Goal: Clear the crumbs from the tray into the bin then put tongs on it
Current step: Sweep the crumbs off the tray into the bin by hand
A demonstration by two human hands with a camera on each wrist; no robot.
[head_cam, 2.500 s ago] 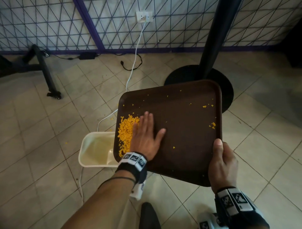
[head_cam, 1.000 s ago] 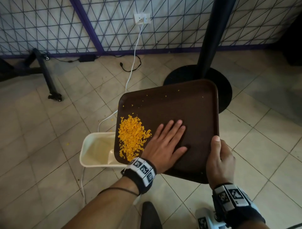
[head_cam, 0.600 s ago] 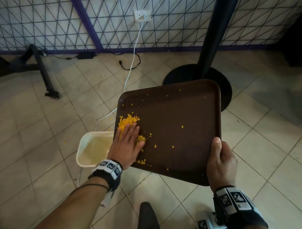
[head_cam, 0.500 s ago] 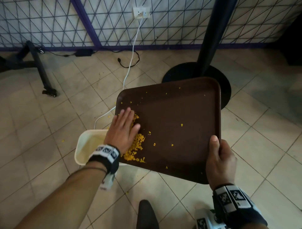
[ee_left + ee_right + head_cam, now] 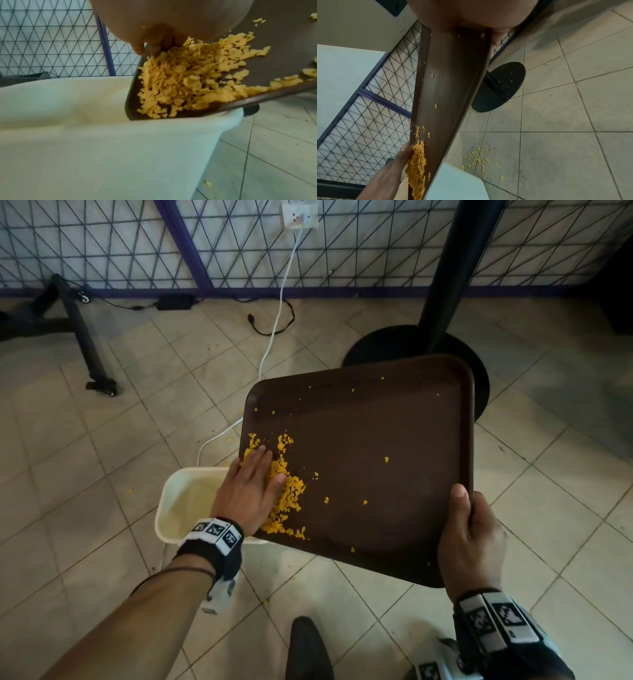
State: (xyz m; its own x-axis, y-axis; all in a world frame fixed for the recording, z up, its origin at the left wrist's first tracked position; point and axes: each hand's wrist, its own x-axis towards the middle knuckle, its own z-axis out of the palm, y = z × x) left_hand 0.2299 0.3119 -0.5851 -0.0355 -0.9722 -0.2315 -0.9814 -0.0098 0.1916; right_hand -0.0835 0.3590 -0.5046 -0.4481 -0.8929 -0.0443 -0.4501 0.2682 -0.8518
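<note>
A dark brown tray hangs tilted over a cream bin on the floor. My right hand grips the tray's near right corner, thumb on top. My left hand lies flat on the tray's left edge, fingers straight, pressing on a heap of yellow crumbs. In the left wrist view the crumbs are piled in the tray's low corner right above the bin. A few single crumbs are scattered over the tray. No tongs are in view.
A black pole with a round base stands behind the tray. A white cable runs from a wall socket down past the bin. Spilled crumbs lie on the tiled floor. A black wheeled stand is at the left, and my shoe below.
My left hand swept the crumbs from the tray's middle to its left edge over the bin, then slid back a little along that edge. The right hand kept its grip.
</note>
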